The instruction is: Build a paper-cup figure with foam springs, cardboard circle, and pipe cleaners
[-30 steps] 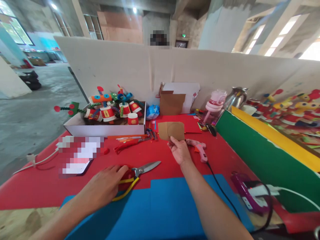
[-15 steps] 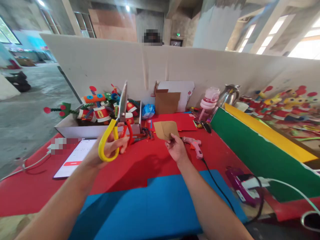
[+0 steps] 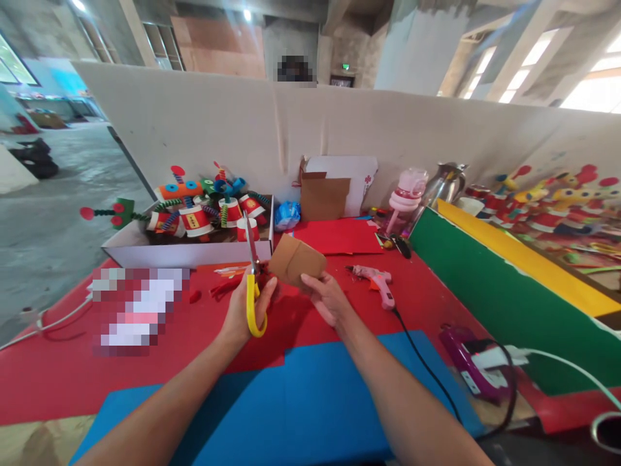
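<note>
Holding scissors [image 3: 251, 288] up close beside a cardboard piece [image 3: 295, 259]

The left hand [image 3: 241, 314] has its fingers curled round the handles of the scissors, left of the glue gun [image 3: 381, 276]; the blades point up and look nearly together. The right hand [image 3: 330, 298] pinches the cardboard piece by its near edge, likewise left of the glue gun and apart from it.

Blades and fingers are near each other, so a swing of the scissors could nick the right hand. Pinched at one edge, the thin cardboard piece might twist or buckle under a push. Snagging the cord [image 3: 420, 354] with the forearm would drag the glue gun; whether it is hot cannot be seen.

Counted outward: two hands, one pair of scissors, one cardboard piece, one glue gun. Nearer and right of the glue gun, one purple device [image 3: 470, 366]; beyond it, rightward, one pink bottle [image 3: 405, 194] and one metal jug [image 3: 442, 188]; beyond it, leftward, one white box [image 3: 194, 255] with at least five paper cups [image 3: 196, 221].
</note>
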A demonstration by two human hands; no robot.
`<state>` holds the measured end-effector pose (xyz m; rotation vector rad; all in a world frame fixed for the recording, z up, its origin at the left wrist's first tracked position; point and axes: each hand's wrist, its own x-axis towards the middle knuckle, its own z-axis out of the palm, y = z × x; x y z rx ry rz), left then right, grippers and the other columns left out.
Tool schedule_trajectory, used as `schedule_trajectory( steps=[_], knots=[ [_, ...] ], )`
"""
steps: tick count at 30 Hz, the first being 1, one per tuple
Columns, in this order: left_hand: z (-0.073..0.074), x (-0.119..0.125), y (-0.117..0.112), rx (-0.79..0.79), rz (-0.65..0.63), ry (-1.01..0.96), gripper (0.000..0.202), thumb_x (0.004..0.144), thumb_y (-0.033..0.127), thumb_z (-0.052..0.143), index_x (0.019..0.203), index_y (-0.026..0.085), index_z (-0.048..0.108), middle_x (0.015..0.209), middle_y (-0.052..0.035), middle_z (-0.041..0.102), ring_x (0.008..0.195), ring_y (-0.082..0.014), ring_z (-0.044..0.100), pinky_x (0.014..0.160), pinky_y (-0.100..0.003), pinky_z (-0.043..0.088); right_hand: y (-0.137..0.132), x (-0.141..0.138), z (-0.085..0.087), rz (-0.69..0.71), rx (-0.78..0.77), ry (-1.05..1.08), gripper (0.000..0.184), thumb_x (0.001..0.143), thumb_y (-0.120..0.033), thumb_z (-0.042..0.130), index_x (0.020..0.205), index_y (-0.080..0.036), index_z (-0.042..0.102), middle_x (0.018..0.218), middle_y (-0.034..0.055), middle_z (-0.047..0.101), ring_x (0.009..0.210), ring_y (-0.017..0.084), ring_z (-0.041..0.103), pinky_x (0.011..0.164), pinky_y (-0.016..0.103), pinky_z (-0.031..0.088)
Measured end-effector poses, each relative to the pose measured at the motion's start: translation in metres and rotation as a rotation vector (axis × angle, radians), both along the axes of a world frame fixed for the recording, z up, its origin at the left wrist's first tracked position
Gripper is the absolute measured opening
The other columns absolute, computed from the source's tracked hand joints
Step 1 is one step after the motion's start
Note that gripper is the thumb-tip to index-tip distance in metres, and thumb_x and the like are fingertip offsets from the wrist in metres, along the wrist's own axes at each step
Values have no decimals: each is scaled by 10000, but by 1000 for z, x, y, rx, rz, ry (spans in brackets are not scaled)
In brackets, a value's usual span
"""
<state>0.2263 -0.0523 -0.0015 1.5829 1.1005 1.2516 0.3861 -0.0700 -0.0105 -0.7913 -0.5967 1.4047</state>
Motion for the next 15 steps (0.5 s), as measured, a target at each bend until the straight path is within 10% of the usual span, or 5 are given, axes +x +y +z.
schedule_trajectory(
  steps=[8, 15],
  knots=[
    [6, -3, 2, 74, -4, -42, 375, 754, 391, 638, 1040, 172, 535, 956, -70, 668, 895, -218, 672, 808, -345, 560, -9, 3, 7, 211, -76, -152, 411, 525, -272, 867, 907, -181, 746, 907, 31, 768, 818, 163, 703, 831, 290, 513],
    [14, -7, -5, 95, -58, 154, 261, 828, 391, 526, 988, 185, 520, 708, 12, 605, 577, -135, 604, 543, -238, 494, -7, 22, 15, 146, -72, -247, 344, 576, -360, 846, 837, -162, 744, 819, 37, 768, 711, 165, 703, 729, 286, 537]
  ],
)
